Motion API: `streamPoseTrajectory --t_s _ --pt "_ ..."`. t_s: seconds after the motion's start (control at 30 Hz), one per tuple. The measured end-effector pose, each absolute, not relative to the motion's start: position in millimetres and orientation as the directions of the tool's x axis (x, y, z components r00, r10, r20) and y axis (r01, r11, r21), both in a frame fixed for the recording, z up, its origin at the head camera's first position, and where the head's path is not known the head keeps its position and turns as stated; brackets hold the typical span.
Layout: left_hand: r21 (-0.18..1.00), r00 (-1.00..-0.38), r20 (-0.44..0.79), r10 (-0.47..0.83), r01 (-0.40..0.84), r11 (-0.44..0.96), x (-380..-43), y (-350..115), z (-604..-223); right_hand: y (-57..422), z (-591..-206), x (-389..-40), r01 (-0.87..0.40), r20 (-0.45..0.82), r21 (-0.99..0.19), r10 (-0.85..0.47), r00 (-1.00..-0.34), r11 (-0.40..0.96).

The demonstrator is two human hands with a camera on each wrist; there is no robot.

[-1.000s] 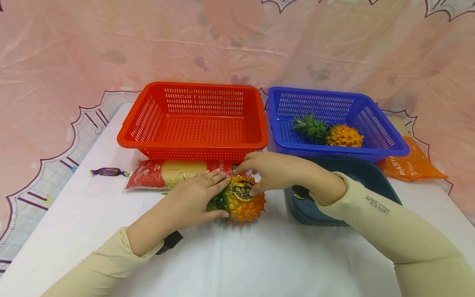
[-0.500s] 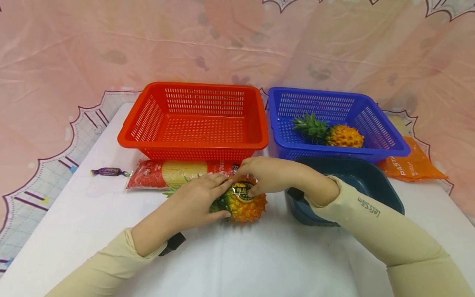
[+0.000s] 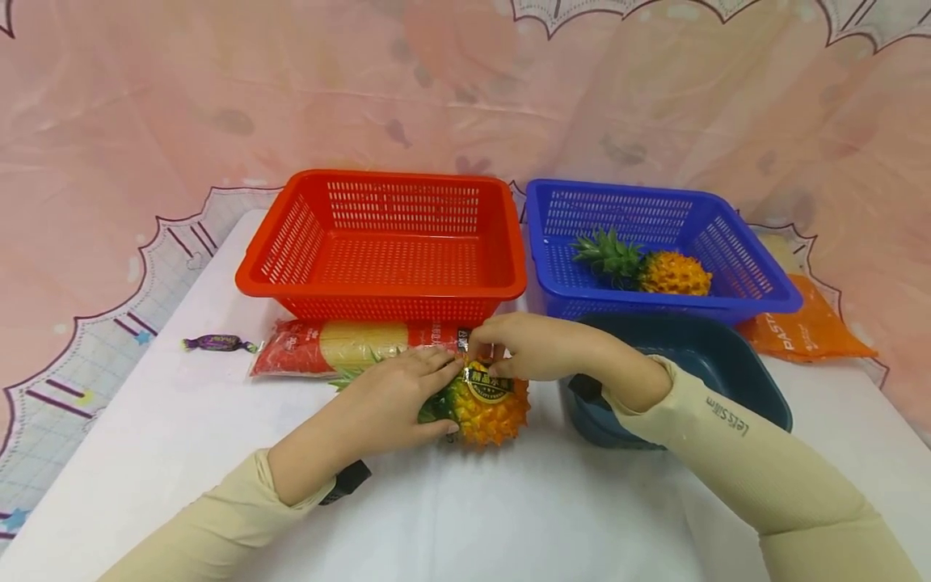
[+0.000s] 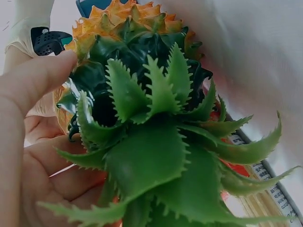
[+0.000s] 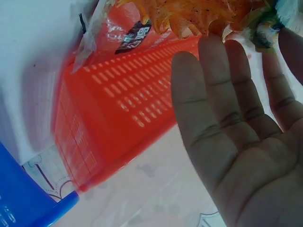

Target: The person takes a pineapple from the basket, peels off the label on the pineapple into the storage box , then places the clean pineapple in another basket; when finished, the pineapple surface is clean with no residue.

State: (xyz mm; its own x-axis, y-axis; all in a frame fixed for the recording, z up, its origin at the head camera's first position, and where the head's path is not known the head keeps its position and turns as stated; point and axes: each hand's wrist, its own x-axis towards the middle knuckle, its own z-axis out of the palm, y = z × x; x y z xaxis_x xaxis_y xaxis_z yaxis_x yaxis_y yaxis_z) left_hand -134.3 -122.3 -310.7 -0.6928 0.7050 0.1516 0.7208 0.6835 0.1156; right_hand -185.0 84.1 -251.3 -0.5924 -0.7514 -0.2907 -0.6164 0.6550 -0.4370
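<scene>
Midway between the side edges of the table (image 3: 538,513), our left hand (image 3: 396,398) grips the pineapple (image 3: 489,419); our right hand (image 3: 544,346) touches its label (image 3: 486,390), whether pinching we cannot tell. Should the left slacken, the pineapple could roll.

left fingers (image 3: 442,375) together, thumb (image 3: 436,430) apart | right fingers (image 3: 486,332) arched downward | sleeved forearms (image 3: 749,440) angled inward

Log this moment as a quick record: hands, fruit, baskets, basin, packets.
Left hand: holds labelled pineapple near its leafy end
Right hand: fingers at that fruit's black-and-gold label; pinch unclear
Blue basket: second pineapple inside, on its side
Red basket: beside blue basket, on its left
Dark basin: in front of blue basket
Noodle packet: in front of red basket
Orange PASTA bag: right of blue basket
</scene>
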Motion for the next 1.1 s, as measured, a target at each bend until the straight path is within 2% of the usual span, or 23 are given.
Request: streamPoseTrajectory --t_s 0.53,0.83,1.1 --pt "0.145 -0.742 0.099 0.664 0.671 0.728 -136.0 -119.8 -312.1 122.8 -240.5 -183.7 -0.552 -0.204 -0.551 -0.743 -0.638 0.626" --pt "0.149 -0.743 0.078 0.665 0.668 0.729 -137.2 -121.5 -312.5 156.2 -245.8 -189.4 -0.489 -0.261 -0.567 -0.707 -0.657 0.663" --pt "0.156 -0.741 0.087 0.666 0.670 0.726 -138.5 -120.8 -313.0 191.2 -250.0 -199.6 -0.414 -0.357 -0.528 -0.636 -0.684 0.742"
